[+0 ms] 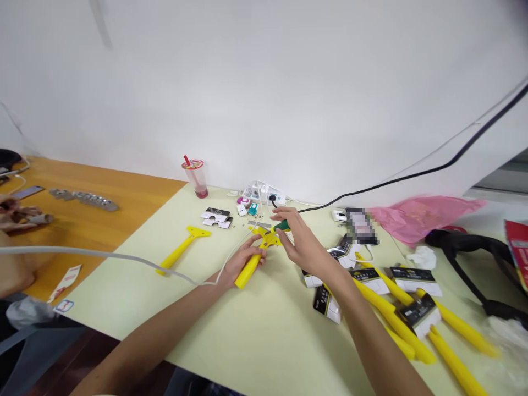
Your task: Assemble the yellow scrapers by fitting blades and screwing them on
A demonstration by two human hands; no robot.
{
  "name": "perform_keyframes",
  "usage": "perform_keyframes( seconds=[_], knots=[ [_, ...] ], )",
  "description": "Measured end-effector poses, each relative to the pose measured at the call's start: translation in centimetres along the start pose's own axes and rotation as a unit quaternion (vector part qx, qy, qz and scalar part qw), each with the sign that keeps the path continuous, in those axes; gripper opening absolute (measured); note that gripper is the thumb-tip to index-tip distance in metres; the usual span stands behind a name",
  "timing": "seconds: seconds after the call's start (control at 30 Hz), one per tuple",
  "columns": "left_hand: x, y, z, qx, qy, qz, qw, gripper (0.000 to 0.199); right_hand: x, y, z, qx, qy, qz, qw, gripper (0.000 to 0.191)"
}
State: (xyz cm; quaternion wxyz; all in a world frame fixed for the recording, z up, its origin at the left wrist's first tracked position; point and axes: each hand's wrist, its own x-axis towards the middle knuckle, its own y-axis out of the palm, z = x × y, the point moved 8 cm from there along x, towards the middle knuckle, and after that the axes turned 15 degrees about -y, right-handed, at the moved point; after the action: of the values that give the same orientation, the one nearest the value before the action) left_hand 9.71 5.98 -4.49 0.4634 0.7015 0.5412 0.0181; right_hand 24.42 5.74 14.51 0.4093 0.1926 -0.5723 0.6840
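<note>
Your left hand (246,258) grips a yellow scraper (248,270) over the middle of the pale worktop (231,330), its handle slanting toward you. Your right hand (297,237) holds a green-handled screwdriver (282,226), fingers curled round it, at the scraper's head. A second yellow scraper (180,252) lies near the worktop's left edge; packaged yellow scrapers (373,291) are piled toward the right edge. A lidded cup (197,179) stands at the far left corner.
</note>
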Motion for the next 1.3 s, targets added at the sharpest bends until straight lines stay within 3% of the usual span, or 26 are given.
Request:
perform_keyframes(
  seconds=[0.13,0.23,0.3,0.43,0.53,0.7,0.73,0.87,1.0,1.2,1.3],
  knots=[
    [0.2,0.6,0.4,-0.03,-0.013,0.025,0.999,0.072,0.2,0.0,-0.4,-0.075,0.039,0.023,0.996,0.008],
    [-0.1,1.2,0.6,-0.055,-0.027,0.032,0.998,0.077,0.9,0.0,-0.8,-0.123,0.089,0.051,0.987,0.014],
    [-0.5,1.5,0.4,-0.072,-0.023,0.032,0.997,0.08,1.8,0.2,-0.6,-0.097,0.08,0.058,0.99,0.007],
    [-0.8,1.4,-0.4,-0.09,0.008,0.029,0.995,0.082,3.8,0.8,-0.1,-0.027,0.025,0.059,0.998,0.019],
    [-0.7,1.4,-0.7,-0.084,0.026,0.035,0.996,0.084,4.4,1.1,-0.3,-0.046,0.041,0.063,0.996,0.007],
    [-0.8,1.8,-0.6,-0.074,0.039,0.011,0.996,0.084,3.9,1.3,-0.1,-0.132,0.051,0.075,0.987,0.007],
    [-0.8,1.9,-0.5,-0.077,0.036,0.005,0.996,0.084,3.6,1.3,0.0,-0.124,0.042,0.07,0.989,0.002],
    [-1.2,2.1,-0.4,-0.081,0.033,-0.011,0.996,0.084,2.7,0.7,0.2,-0.048,0.005,0.057,0.997,0.021],
    [-1.5,2.5,-0.4,-0.068,0.037,0.002,0.997,0.083,2.5,-0.1,-0.1,0.008,0.011,0.035,0.999,0.012],
    [-1.8,2.5,-0.3,-0.064,0.034,0.011,0.997,0.08,2.7,0.4,-0.2,-0.126,0.041,0.047,0.99,0.014],
    [-1.8,2.2,-0.5,-0.075,0.036,0.002,0.997,0.081,2.5,0.8,-0.2,-0.104,0.038,0.03,0.993,0.011]
  ],
)
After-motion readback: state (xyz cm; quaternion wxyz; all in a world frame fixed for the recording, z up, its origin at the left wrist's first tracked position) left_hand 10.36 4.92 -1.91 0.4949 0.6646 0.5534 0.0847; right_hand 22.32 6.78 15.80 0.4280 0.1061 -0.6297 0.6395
